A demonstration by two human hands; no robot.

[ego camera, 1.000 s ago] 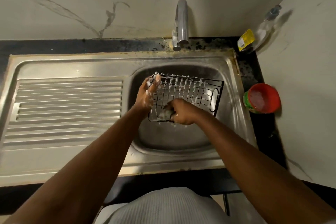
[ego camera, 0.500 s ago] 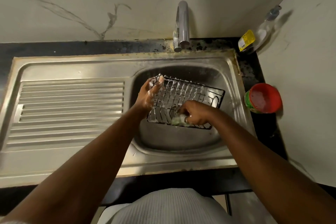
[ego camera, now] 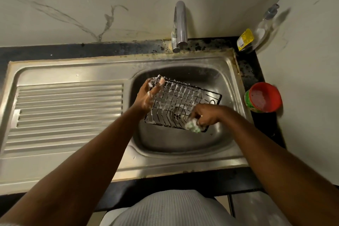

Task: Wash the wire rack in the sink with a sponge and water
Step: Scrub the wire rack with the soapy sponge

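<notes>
A black wire rack, streaked with white suds, is held tilted over the steel sink basin. My left hand grips the rack's upper left edge, fingers soapy. My right hand presses a green-and-white soapy sponge against the rack's lower right corner. The drain shows through the wires. No water runs from the tap.
A ribbed draining board lies left of the basin. On the dark counter at right stand a red-and-green tub and a clear pump bottle in the corner. Walls close in behind and to the right.
My right hand has slid the sponge along the rack's near edge from its lower left toward its lower right corner. My left hand has kept its hold on the rack.
</notes>
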